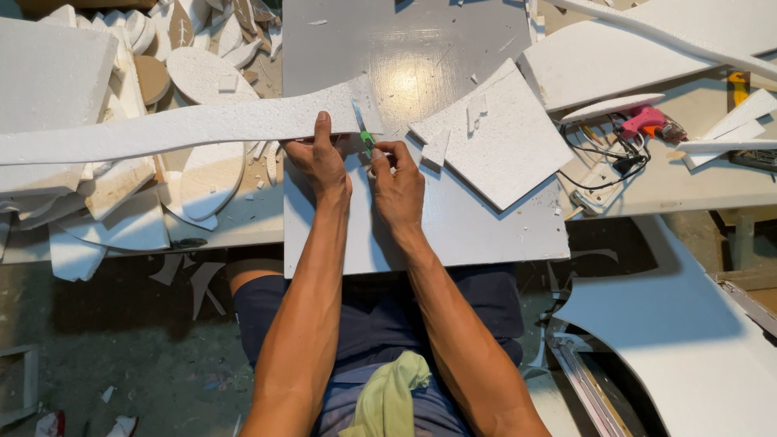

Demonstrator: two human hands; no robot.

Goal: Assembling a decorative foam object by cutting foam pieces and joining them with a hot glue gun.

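My left hand point(320, 158) presses down on the right end of a long, curved white foam strip point(162, 129) that runs off to the left across the grey board point(421, 235). The thumb lies on top of the foam. My right hand point(396, 182) grips a small green-handled cutter point(364, 133), whose blade sticks into the foam strip's end just beside my left thumb. The two hands almost touch.
A square foam slab point(502, 137) lies right of my hands on the board. Foam offcuts pile up at left point(121, 194). Large curved foam sheets sit at upper right point(615, 48) and lower right point(680, 324). A pink glue gun point(647, 121) and cables rest at right.
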